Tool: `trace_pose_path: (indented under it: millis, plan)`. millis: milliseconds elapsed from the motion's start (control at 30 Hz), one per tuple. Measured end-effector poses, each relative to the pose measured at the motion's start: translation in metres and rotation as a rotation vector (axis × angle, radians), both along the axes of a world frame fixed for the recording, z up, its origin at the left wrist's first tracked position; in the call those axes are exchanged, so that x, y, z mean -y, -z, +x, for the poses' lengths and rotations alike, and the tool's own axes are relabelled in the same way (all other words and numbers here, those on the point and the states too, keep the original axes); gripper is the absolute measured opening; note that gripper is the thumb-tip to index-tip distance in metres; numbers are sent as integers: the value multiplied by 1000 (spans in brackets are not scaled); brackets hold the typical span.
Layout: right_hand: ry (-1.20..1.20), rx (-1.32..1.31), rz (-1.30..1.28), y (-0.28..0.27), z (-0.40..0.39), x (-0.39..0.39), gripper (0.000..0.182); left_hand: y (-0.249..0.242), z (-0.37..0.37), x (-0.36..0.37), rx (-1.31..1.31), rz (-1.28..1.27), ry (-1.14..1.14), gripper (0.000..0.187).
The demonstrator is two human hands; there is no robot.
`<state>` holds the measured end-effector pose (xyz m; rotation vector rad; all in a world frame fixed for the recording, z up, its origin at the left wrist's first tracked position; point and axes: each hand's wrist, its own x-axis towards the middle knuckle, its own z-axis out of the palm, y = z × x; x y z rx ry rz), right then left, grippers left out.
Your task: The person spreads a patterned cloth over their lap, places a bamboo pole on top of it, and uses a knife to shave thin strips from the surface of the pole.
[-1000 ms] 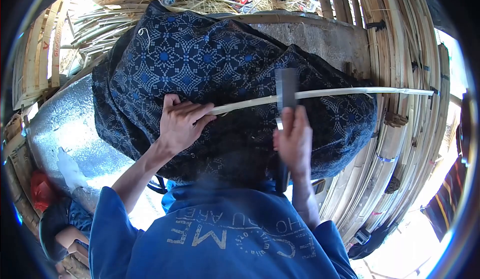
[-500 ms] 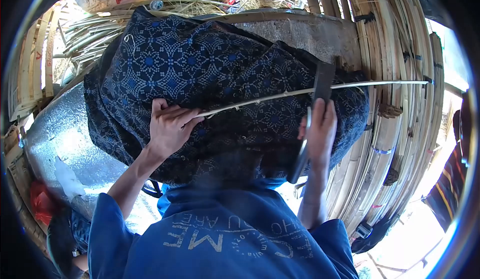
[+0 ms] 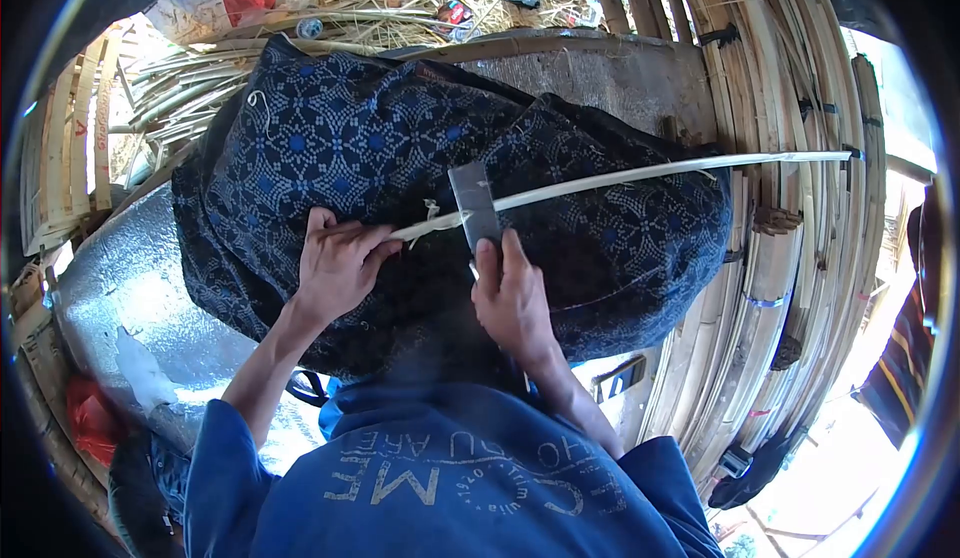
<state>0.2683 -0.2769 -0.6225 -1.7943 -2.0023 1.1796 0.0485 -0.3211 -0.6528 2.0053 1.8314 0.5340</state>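
Observation:
A patterned dark blue cloth (image 3: 330,133) covers my lap. Across it runs a long, pale bamboo strip (image 3: 620,175), its far end out to the right. My left hand (image 3: 340,263) pinches the strip's left end between thumb and fingers. In my right hand (image 3: 515,298) is a knife with a broad, square-ended blade (image 3: 474,198), which crosses the strip a short way right of my left hand. The knife's handle is mostly hidden by my fingers and forearm. A thin curl of shaving (image 3: 431,206) sticks up from the strip, just left of the blade.
Long bamboo slats (image 3: 770,288) tied in bundles stand along the right. Loose split strips (image 3: 190,98) and shavings lie at the back left. Shiny silver sheeting (image 3: 130,258) is at my left, near a red bag (image 3: 92,420). A plastic bottle (image 3: 309,29) lies beyond the cloth.
My right hand has brought the knife left along the strip, from its right part to near my left hand. A shaving curl now shows beside the blade. My left hand stays almost in place.

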Motion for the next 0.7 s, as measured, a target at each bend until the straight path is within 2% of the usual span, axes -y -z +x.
trace_pose_path:
  millis: [67, 100, 167, 200, 267, 300, 333, 400, 467, 500, 533, 600, 633, 667, 700]
  plan:
    - [62, -200, -198, 1, 10, -10, 17, -3, 0, -3, -4, -12, 0, 9]
    - [-22, -79, -4, 0, 24, -14, 16, -4, 0, 0, 5, -31, 1, 9]
    - [377, -175, -201, -37, 36, -43, 14, -3, -2, 1, 17, -24, 3, 9]
    - [472, -99, -133, -39, 46, -53, 13, -3, 0, 2, 33, -17, 10, 9]
    - [434, -22, -182, -37, 36, -48, 11, -3, 2, 0, 47, 2, 4, 10]
    - [126, -1, 5, 4, 40, -23, 11, -2, 2, -1, 57, 24, 8, 11]
    - [6, -53, 30, -4, 10, -8, 8, -1, 1, 0, 51, 26, 9, 11]
    - [22, -70, -95, -8, -1, -7, 9, 3, -3, 4, 87, 8, -5, 12]
    - [131, 21, -93, -6, 21, -23, 12, 2, -3, 6, 75, -14, 7, 13]
    - [277, -86, -151, -21, 34, -37, 18, 3, -2, 3, 66, -19, 11, 14]
    - [417, -38, -181, -38, 36, -52, 18, 3, -1, 2, 72, -18, 5, 14]
    - [459, 24, -223, -44, 23, -51, 17, 1, 1, 1, 64, -4, -16, 14]
    - [201, 0, 69, 9, 32, -22, 17, 3, 1, 1, 61, 3, -17, 14]
    - [50, 8, 33, 4, 11, -8, 16, 7, 1, 4, 47, 18, -21, 15]
    - [46, -54, 32, 4, 5, -7, 16, 9, -1, 5, 30, 32, -29, 15]
